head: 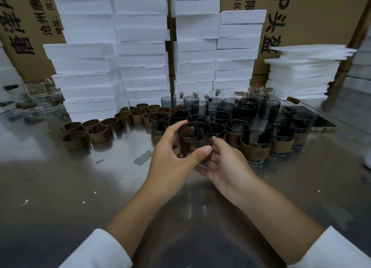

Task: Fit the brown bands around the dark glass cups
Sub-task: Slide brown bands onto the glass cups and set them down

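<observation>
Both my hands hold one dark glass cup (193, 139) above the metal table (80, 187), tilted toward me with no band on it. My left hand (172, 151) wraps its left side, thumb across the front. My right hand (222, 163) cups it from below and the right. Loose brown bands (98, 133) lie in a curved row to the left. Behind the held cup stand several dark cups, some bare (247, 109), some wearing a brown band (256, 147).
Tall stacks of white foam blocks (140, 47) and cardboard boxes (311, 16) wall off the back. Clear glass cups (38, 99) sit at the far left. A phone (313, 119) lies at the right behind the cups. Thin foam sheets (305, 73) are piled at the right.
</observation>
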Tool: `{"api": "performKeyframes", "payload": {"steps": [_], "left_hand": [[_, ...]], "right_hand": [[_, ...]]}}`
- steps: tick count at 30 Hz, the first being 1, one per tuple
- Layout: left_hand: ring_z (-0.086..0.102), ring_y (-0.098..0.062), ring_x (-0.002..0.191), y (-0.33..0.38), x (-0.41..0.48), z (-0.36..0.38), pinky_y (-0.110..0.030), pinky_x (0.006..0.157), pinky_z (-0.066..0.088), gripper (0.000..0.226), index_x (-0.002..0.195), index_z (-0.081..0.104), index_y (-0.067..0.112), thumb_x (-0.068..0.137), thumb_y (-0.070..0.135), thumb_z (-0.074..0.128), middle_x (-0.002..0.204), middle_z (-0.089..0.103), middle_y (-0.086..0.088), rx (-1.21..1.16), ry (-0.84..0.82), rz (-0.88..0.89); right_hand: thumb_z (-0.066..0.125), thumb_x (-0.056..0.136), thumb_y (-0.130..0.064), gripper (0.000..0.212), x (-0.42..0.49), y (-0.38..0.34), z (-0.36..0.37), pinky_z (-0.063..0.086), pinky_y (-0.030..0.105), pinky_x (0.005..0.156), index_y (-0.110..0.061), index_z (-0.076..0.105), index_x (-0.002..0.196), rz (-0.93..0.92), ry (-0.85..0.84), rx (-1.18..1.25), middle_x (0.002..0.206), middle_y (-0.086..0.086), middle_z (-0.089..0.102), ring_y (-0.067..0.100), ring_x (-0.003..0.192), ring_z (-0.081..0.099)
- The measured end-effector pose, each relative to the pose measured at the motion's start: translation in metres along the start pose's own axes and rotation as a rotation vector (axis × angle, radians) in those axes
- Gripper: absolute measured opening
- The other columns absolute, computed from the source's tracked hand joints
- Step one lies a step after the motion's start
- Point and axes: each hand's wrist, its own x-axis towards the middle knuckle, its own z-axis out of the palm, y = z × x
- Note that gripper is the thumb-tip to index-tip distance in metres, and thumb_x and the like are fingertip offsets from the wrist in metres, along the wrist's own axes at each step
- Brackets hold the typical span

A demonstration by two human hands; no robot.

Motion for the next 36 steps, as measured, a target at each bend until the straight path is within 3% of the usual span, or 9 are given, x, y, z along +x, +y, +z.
{"api": "performKeyframes", "payload": {"steps": [3,6,12,16,20,24,28,32,36], "left_hand": [[0.061,0.009,0.101,-0.002,0.000,0.002,-0.007,0.081,0.047,0.054,0.113,0.053,0.042,0.074,0.017,0.081,0.105,0.064,0.031,0.016,-0.021,0.020],[0.062,0.006,0.104,-0.004,0.002,0.001,-0.010,0.084,0.048,0.055,0.115,0.052,0.040,0.076,0.012,0.078,0.106,0.065,0.029,-0.012,-0.045,0.008],[0.060,0.004,0.110,-0.005,0.001,0.003,-0.023,0.097,0.046,0.056,0.118,0.051,0.041,0.077,0.013,0.077,0.111,0.064,0.028,-0.019,-0.054,-0.015],[0.061,0.004,0.108,-0.002,0.000,0.005,-0.017,0.094,0.048,0.058,0.125,0.050,0.033,0.077,0.015,0.075,0.112,0.065,0.022,-0.061,-0.052,-0.030],[0.063,0.002,0.106,-0.001,0.000,0.003,-0.014,0.088,0.049,0.054,0.120,0.051,0.038,0.074,0.025,0.076,0.111,0.067,0.021,-0.077,-0.070,-0.017],[0.062,0.005,0.105,-0.001,0.000,0.002,-0.009,0.085,0.047,0.050,0.117,0.051,0.041,0.079,0.019,0.075,0.109,0.065,0.028,-0.065,-0.080,-0.005],[0.060,0.006,0.108,-0.002,0.001,-0.002,-0.019,0.093,0.049,0.055,0.117,0.050,0.044,0.068,0.041,0.073,0.112,0.063,0.030,-0.030,-0.087,-0.010],[0.058,0.005,0.111,-0.004,0.001,-0.006,-0.030,0.101,0.046,0.057,0.117,0.050,0.044,0.064,0.044,0.072,0.112,0.062,0.030,0.018,-0.092,-0.015],[0.057,0.005,0.113,-0.008,0.002,-0.008,-0.028,0.103,0.044,0.054,0.117,0.049,0.046,0.071,0.037,0.076,0.114,0.061,0.032,0.062,-0.104,-0.010]], "right_hand": [[0.042,0.102,-0.023,0.031,0.000,-0.002,0.000,0.057,0.028,0.062,-0.008,0.066,0.090,0.027,-0.001,0.082,0.078,0.010,0.075,0.018,0.070,0.073],[0.042,0.102,-0.024,0.029,-0.001,-0.002,0.001,0.057,0.030,0.065,-0.007,0.065,0.098,0.062,0.003,0.134,0.084,0.011,0.076,0.020,0.077,0.073],[0.038,0.102,-0.037,0.042,-0.007,0.000,0.007,0.049,0.039,0.095,-0.008,0.061,0.122,0.162,-0.059,0.218,0.113,0.014,0.071,0.025,0.108,0.066],[0.029,0.102,-0.045,0.050,-0.008,0.001,0.008,0.052,0.037,0.087,-0.013,0.062,0.122,0.198,-0.171,0.256,0.118,0.010,0.070,0.024,0.115,0.063],[0.026,0.099,-0.053,0.057,-0.010,0.002,0.008,0.055,0.041,0.083,-0.017,0.060,0.127,0.230,-0.235,0.247,0.123,0.007,0.068,0.022,0.119,0.061],[0.026,0.098,-0.059,0.062,-0.010,0.000,0.007,0.056,0.045,0.083,-0.015,0.058,0.129,0.279,-0.231,0.191,0.121,0.012,0.068,0.024,0.117,0.062],[0.026,0.095,-0.064,0.067,-0.009,-0.003,0.004,0.056,0.042,0.083,-0.013,0.062,0.119,0.359,-0.193,0.062,0.118,0.016,0.068,0.027,0.113,0.064],[0.024,0.093,-0.066,0.072,-0.009,-0.005,-0.001,0.060,0.032,0.069,-0.010,0.065,0.111,0.412,-0.203,-0.019,0.104,0.012,0.074,0.019,0.088,0.073],[0.033,0.094,-0.061,0.067,-0.008,-0.005,-0.001,0.060,0.031,0.064,-0.002,0.066,0.101,0.400,-0.152,0.009,0.086,0.016,0.075,0.022,0.071,0.074]]}}
